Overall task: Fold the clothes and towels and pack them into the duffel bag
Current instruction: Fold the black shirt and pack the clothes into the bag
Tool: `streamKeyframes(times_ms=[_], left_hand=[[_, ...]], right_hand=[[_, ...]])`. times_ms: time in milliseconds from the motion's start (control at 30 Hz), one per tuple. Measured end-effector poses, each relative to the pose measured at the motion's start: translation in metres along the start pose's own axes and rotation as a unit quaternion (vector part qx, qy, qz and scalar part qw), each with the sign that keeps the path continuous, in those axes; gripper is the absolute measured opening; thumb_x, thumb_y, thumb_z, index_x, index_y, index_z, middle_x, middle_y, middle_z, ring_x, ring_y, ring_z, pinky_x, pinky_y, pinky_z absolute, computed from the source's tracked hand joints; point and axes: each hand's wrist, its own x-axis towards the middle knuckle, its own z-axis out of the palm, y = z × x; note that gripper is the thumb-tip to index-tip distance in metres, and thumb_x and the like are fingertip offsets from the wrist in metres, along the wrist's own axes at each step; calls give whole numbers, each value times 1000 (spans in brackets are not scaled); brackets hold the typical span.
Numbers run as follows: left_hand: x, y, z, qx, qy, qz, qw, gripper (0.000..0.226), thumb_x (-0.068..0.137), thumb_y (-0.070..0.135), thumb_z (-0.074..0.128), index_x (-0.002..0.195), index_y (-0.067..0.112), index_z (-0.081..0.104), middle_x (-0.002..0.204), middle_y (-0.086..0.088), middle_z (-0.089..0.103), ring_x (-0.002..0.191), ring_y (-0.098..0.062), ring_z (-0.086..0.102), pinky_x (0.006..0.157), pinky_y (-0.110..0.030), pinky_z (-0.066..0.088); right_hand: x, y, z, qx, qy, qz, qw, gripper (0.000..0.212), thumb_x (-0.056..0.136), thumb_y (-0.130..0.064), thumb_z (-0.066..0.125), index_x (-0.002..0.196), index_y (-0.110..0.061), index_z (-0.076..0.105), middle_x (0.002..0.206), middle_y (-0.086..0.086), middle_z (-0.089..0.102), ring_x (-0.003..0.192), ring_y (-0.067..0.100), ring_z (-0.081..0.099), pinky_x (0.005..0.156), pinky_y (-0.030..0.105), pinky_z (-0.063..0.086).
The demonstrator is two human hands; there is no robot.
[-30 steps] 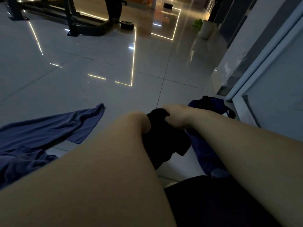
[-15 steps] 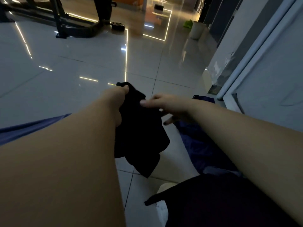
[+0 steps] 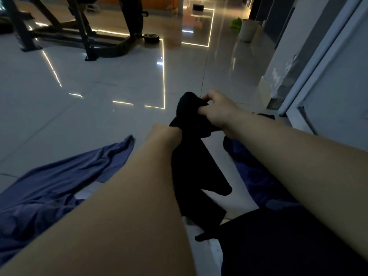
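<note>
i'm looking down at a dim, glossy tiled floor (image 3: 99,120) with thin bright lines of light mirrored in it. a dark metal frame (image 3: 79,36) stands at the far left, with a small round weight plate (image 3: 151,37) just beside its foot. further back on the right there is a pale bucket (image 3: 247,29) with something green (image 3: 236,22) next to it, and a white door frame (image 3: 318,62) runs along the right edge.

in the middle of my view i hold a black garment (image 3: 196,156) up off the floor. my right hand (image 3: 218,111) pinches its bunched top edge, fingers and thumb curled tight into the fabric. my left hand (image 3: 165,134) sits lower and just beside it, against the cloth; the wrist hides the fingers from me, so i cannot tell how they lie or whether they grip. the garment hangs down between my forearms, its lower end trailing toward a dark mass at the bottom right that i can't make out.

a blue cloth (image 3: 59,186) lies rumpled on the floor to my left. another dark blue fabric (image 3: 253,168) lies under my right forearm; whether it is the bag i cannot say.
</note>
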Motion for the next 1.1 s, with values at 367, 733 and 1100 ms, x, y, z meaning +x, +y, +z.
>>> streamKeyframes(times_ms=[367, 733, 1100], left_hand=[[-27, 31, -31, 12, 37, 280, 959, 58, 78, 15, 74, 130, 17, 48, 112, -2, 62, 105, -23, 59, 90, -44, 51], [-29, 53, -49, 2, 76, 318, 945, 32, 90, -3, 39, 76, 24, 50, 65, 3, 47, 57, -10, 43, 52, -23, 33], [-32, 34, -87, 120, 117, 339, 926, 6, 91, 15, 61, 95, 14, 66, 70, 1, 58, 62, -17, 52, 64, -29, 41]], right_hand=[[-6, -68, -3, 121, 43, -13, 992, 14, 85, -11, 62, 88, -19, 51, 102, 9, 59, 94, 26, 61, 79, 39, 56], [-21, -74, -54, 168, -11, -84, 982, 22, 82, -7, 73, 90, -14, 54, 98, 6, 61, 82, 22, 66, 58, 26, 57], [-14, -64, -85, -67, 44, -184, 980, 13, 87, -27, 69, 85, -22, 57, 93, 2, 59, 88, 21, 59, 75, 35, 51]])
